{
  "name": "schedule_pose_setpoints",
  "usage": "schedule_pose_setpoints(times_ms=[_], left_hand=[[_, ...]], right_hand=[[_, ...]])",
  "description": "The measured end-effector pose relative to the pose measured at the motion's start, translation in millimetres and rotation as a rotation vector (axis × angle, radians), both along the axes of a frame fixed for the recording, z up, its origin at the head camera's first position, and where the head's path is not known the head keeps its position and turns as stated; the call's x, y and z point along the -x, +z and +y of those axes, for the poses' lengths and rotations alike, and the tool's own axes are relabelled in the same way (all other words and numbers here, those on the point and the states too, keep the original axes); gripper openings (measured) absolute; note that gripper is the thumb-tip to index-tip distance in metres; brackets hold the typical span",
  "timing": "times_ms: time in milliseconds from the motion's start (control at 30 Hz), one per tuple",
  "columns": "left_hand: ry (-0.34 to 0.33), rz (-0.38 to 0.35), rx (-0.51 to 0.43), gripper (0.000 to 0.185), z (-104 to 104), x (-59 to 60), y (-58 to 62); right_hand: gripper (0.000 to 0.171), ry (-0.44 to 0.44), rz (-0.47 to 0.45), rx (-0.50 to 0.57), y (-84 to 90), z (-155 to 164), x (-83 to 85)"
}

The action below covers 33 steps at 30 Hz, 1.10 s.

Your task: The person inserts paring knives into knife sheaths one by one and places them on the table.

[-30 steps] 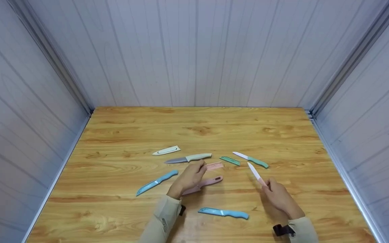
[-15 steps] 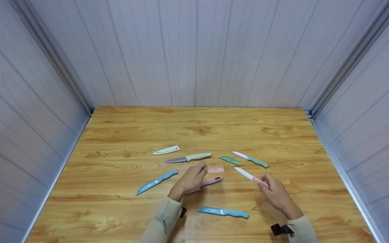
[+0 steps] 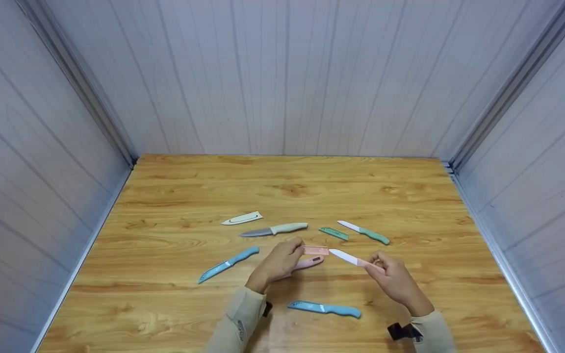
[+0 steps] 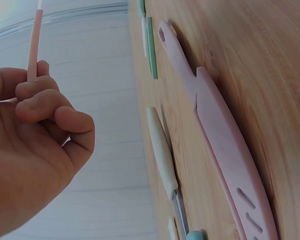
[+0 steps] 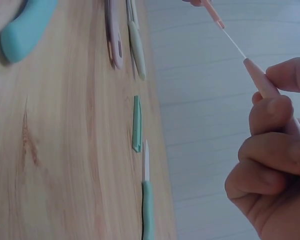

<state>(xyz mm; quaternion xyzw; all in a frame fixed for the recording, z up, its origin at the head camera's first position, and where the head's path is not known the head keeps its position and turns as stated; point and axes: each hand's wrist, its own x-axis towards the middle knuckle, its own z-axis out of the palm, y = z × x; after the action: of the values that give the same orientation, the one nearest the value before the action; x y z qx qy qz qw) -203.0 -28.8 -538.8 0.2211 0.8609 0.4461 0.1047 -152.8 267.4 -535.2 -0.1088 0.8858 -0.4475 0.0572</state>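
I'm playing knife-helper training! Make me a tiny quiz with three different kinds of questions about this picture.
1. Which hand holds the uncovered pink knife?
2. True or false: the green knife is inside the green cover.
3. How many blue knives lie on the table?
a) one
b) two
c) four

Key:
1. The person's right hand.
2. False: the knife lies outside the cover.
3. b) two.

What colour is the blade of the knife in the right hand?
The blade is white, best seen in the head view.
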Motion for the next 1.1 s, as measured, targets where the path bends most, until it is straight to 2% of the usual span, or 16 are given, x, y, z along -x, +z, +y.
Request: schedule_pose_setpoints(times_ms=[167, 367, 500, 833, 1100], left_hand=[[-0.001, 0.020, 0.012, 0.021, -1.2, 0.4, 0.3], [0.008, 0.025, 0.029, 0.020, -1.6, 1.3, -1.2], [0.009, 0.022, 0.030, 0.020, -1.9, 0.9, -1.6], [-0.001, 0.015, 0.008, 0.025, -2.0, -0.3, -1.0], [0.007, 0.011, 0.002, 0.019, -4.4, -0.9, -1.5]], right_hand=[[0.020, 0.007, -0.008, 0.015, -0.4, 0.5, 0.4], [0.019, 0.006, 0.047, 0.044, -3.0, 2.7, 0.7], [0.018, 0.015, 0.044, 0.048, -3.6, 1.9, 0.8], [0.018, 0.079, 0.036, 0.055, 0.1, -0.7, 3.4], [0.020, 0.038, 0.064, 0.003, 1.9, -1.8, 9.5]])
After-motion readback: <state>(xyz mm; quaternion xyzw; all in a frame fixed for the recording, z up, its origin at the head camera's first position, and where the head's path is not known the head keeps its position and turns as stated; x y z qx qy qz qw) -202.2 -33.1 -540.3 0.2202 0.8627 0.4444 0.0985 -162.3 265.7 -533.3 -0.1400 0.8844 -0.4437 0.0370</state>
